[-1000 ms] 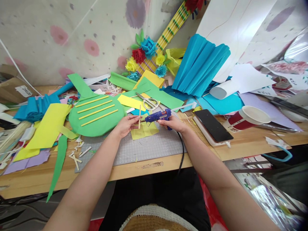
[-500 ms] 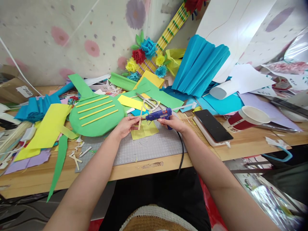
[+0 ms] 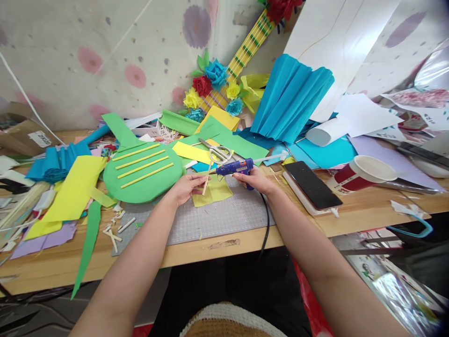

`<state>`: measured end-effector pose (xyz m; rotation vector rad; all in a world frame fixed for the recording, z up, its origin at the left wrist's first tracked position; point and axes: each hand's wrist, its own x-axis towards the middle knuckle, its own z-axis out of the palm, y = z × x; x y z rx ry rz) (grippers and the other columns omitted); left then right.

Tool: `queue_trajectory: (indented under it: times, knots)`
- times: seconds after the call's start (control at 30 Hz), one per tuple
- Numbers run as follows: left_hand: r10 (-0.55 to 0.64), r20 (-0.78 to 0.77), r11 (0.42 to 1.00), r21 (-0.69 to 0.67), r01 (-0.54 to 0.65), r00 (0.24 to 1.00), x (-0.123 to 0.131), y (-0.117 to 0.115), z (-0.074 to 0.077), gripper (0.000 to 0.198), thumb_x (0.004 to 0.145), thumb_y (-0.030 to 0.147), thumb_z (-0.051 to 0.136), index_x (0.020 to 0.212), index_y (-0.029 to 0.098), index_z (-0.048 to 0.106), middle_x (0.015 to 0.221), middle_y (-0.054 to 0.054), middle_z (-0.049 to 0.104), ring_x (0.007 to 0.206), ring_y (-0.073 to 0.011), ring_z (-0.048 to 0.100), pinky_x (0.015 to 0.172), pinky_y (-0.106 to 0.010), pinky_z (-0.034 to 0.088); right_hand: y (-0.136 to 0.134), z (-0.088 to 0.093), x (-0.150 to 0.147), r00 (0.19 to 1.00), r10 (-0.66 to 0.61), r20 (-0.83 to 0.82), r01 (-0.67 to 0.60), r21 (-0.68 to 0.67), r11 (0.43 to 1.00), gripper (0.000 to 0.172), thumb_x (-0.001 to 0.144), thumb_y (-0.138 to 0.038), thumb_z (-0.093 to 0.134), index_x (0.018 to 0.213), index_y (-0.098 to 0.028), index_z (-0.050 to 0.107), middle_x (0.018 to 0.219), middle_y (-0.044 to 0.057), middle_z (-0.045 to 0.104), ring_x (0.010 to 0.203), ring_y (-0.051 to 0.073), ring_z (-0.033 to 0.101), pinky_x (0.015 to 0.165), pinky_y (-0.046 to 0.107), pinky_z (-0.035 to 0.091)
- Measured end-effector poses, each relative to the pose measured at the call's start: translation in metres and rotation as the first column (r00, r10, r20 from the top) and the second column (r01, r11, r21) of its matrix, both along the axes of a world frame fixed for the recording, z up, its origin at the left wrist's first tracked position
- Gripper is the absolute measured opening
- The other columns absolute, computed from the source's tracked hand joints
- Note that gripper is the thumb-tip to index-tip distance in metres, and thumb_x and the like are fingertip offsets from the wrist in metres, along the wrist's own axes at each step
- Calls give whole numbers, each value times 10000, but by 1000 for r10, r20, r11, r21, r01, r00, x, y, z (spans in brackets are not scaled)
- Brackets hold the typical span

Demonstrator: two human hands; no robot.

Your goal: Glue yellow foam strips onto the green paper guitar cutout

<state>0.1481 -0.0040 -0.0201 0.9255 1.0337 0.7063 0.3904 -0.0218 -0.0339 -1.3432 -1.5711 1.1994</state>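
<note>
Above the grey mat [image 3: 228,223], the left hand [image 3: 185,188] and right hand [image 3: 258,180] sit close, the right gripping a glue gun [image 3: 234,167], the left pinching a thin stick [image 3: 206,185] near the gun's tip. Best to hold the stick still and glue sparingly.

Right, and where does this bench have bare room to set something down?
Mostly bare cutting mat lies in front of the yellow paper, left of the black cable. The wooden table is mostly bare between smartphone, paper cup and front edge. Behind the glue gun it is crowded: scissors, green paper.
</note>
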Motion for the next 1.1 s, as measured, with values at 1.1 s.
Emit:
queue_trajectory:
  times: [1.1]
  knots:
    - [-132, -8, 991, 22, 132, 991, -6, 1, -4, 216, 615, 266, 758, 772, 122, 720, 643, -43, 644, 541, -81, 535, 498, -195, 459, 2, 1, 3, 991, -137, -4, 137, 32, 990, 502, 636, -647, 612, 579, -205, 381, 516, -38, 389, 473, 84, 352, 453, 250, 308]
